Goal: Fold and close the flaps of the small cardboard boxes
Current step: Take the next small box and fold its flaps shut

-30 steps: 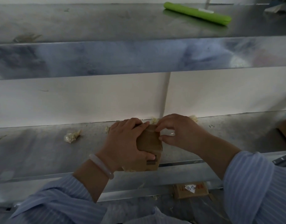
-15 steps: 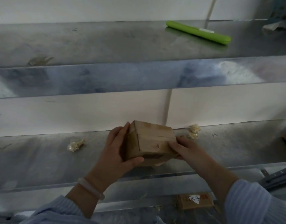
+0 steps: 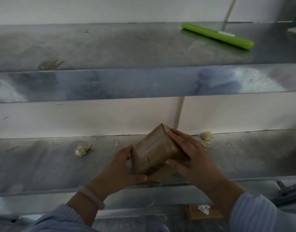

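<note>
Nearest us, below the right wrist, a flat cardboard piece with a handwritten white label lies under the shelf edge. Above it, our left hand cups the small cardboard box from its left side, thumb under the near edge. Our right hand clasps the right side, thumb by the barcode. A second ago the box stood on the steel shelf with fingers pressing its top flap; now it is lifted and tipped, one corner pointing away. We judge that end closed and the box turned to check it or reach the other flaps. Crumpled scraps lie left and beyond the right hand. Farthest off, on the upper shelf, rests a long green object.
</note>
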{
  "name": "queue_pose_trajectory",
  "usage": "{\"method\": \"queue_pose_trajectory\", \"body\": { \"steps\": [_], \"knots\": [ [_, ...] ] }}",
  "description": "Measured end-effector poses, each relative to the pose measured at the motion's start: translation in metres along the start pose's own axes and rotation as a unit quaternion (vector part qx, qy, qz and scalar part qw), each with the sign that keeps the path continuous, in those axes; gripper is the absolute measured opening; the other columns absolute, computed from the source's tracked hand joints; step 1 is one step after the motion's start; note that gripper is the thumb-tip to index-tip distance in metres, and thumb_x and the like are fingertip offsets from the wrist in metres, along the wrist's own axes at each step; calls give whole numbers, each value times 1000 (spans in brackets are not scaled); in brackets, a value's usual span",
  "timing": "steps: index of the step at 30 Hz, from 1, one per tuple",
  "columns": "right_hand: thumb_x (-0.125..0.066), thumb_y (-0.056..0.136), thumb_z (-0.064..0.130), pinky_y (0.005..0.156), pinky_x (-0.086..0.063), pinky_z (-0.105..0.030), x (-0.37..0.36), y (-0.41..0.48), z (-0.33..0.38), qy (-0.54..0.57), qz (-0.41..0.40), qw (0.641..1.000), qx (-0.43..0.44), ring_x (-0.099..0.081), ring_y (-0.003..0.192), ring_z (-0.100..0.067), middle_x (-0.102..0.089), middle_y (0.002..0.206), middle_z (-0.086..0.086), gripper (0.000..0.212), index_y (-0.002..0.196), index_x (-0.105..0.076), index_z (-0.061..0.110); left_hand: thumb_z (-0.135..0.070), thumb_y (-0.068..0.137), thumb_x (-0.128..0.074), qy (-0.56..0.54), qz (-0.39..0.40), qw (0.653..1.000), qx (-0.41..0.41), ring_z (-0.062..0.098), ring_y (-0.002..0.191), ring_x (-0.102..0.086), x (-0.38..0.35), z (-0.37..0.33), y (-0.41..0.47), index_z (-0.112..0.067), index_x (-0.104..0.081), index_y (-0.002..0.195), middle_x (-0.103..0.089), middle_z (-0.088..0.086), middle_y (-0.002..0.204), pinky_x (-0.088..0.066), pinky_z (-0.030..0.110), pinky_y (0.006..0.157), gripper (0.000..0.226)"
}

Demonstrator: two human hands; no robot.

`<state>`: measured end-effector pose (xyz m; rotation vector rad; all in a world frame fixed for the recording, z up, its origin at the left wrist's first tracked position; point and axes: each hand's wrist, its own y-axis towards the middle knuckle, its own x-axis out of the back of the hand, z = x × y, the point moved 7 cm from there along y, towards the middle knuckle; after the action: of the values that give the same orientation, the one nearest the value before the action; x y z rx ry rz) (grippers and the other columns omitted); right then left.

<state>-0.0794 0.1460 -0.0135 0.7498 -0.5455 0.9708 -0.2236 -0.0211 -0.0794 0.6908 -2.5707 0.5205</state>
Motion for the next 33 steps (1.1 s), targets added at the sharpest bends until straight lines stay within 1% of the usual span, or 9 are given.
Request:
{"method": "queue_pose_trajectory", "body": {
  "steps": [2,4,8,14,20,25,27,30,33],
  "knots": [
    [-62,79,59,112,-35,-40,-3,3,9,-49,-9,997,58,-31,138,-5,-31,152,20,75,146,-33,41,-97,35,-50,46,-21,999,-2,3,135,-21,1,-10,2,-20,-9,151,-11,-14,149,-29,21,107,145],
    [-66,80,54,111,-36,-43,-9,4,16,-60,-7,993,105,-32,139,-9,-36,151,12,73,144,-41,29,-100,36,-40,39,-41,998,-15,3,136,-17,-3,-23,3,-23,-8,151,-12,-14,149,-22,22,111,143],
    [-71,77,53,109,-39,-44,-15,2,16,14,9,995,97,-34,139,-10,-39,149,9,76,142,-42,28,-83,49,-67,-64,-70,994,-49,6,126,-43,-9,-27,6,-38,-28,143,-39,-11,140,-45,38,103,112],
    [-44,60,92,119,-19,-39,-17,6,-27,-104,79,991,-31,-11,145,-9,-14,157,16,98,144,-16,51,-78,53,-70,-119,-50,989,-76,2,120,-50,-3,-15,5,-35,-36,133,-50,-5,133,-46,19,93,97],
    [-64,72,64,103,-42,-53,-1,16,-4,-131,-49,986,96,-45,130,-23,-53,139,0,72,131,-59,24,-60,68,-61,-39,-66,991,-112,-8,128,-29,9,-22,8,-41,-12,143,-29,-10,140,-27,5,102,92],
    [-66,72,60,95,-46,-52,-6,12,3,-179,-60,974,124,-48,125,-22,-56,135,4,65,127,-62,27,-56,75,-67,-108,-102,985,-88,-4,115,-49,17,-35,9,-43,-43,126,-50,-13,128,-47,10,82,58],
    [-66,72,59,96,-45,-50,-11,8,4,-186,-59,973,126,-48,125,-21,-55,136,4,63,127,-62,28,-37,80,-70,-117,-125,982,-76,-6,107,-53,17,-37,10,-41,-49,112,-57,-13,119,-49,12,78,38],
    [-67,71,58,96,-45,-49,-17,4,1,-174,-60,977,108,-49,124,-21,-55,136,5,62,126,-62,29,-19,86,-66,-138,-116,982,-55,-4,108,-54,13,-35,11,-42,-53,106,-60,-16,115,-49,26,93,34],
    [-74,69,55,97,-44,-49,-19,3,-3,-157,-64,980,101,-52,123,-23,-56,135,3,63,125,-63,27,-24,90,-61,-181,-80,979,-50,7,116,-56,10,-34,12,-33,-57,121,-62,-10,121,-48,36,100,33]
  ]
}}
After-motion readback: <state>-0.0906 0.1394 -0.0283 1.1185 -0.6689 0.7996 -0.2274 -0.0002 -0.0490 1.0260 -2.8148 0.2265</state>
